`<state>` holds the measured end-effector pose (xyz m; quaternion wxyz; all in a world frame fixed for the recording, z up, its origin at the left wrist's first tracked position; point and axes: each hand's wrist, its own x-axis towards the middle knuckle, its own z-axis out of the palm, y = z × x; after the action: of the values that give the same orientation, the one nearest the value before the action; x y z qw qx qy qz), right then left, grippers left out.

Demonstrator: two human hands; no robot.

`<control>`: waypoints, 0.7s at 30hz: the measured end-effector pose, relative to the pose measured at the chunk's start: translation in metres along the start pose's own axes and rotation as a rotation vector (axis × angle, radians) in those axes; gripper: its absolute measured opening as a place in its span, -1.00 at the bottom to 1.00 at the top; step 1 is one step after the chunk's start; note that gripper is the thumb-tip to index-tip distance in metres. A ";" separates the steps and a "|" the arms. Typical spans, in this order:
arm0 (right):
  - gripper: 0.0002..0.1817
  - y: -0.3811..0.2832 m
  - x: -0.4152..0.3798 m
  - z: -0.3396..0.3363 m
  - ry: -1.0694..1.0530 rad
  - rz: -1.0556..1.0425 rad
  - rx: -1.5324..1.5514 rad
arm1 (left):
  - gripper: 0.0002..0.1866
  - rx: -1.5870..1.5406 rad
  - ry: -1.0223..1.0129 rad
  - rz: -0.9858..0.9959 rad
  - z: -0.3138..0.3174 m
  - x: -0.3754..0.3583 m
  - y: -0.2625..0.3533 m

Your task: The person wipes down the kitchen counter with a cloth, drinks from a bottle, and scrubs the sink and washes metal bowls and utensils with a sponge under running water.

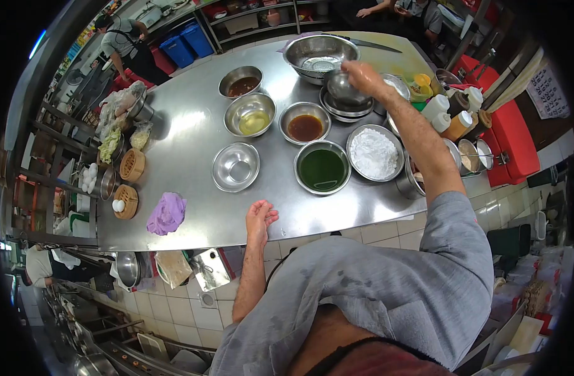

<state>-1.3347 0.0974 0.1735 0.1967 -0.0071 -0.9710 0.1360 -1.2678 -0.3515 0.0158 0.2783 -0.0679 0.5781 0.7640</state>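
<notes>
My right hand (366, 79) reaches across the table and grips a small metal bowl (347, 89) by its rim. That bowl is tilted above a stack of metal bowls (345, 115). Just behind it stands a large mixing bowl (321, 54). My left hand (260, 219) is at the table's front edge, its fingers loosely bent and apart, holding nothing. Nearest to it are an unfilled metal bowl (236, 167) and a bowl of dark green liquid (322, 168). A bowl of white powder (374, 152) sits below my right forearm.
Bowls of brown sauce (305, 127), yellowish liquid (254, 122) and dark sauce (243, 85) stand mid-table. A long knife (369, 44) lies at the back. Squeeze bottles (434, 107) line the right side. Bamboo steamers (132, 164) and a purple cloth (166, 214) are on the left.
</notes>
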 end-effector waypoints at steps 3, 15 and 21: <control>-0.79 -0.018 -0.024 0.015 -0.021 -0.200 0.003 | -0.77 -0.005 -0.007 0.004 -0.001 0.001 -0.001; -0.61 0.031 -0.055 0.067 0.046 0.907 -0.113 | -0.64 -0.241 0.109 0.073 -0.004 0.004 0.024; -0.86 0.056 -0.053 0.081 0.072 1.328 0.944 | -0.61 -0.239 0.281 0.133 -0.008 0.035 0.038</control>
<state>-1.3186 0.1265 0.0666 0.0885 -0.5021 -0.5976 0.6188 -1.3178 -0.3540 0.0309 0.1339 -0.1682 0.5195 0.8270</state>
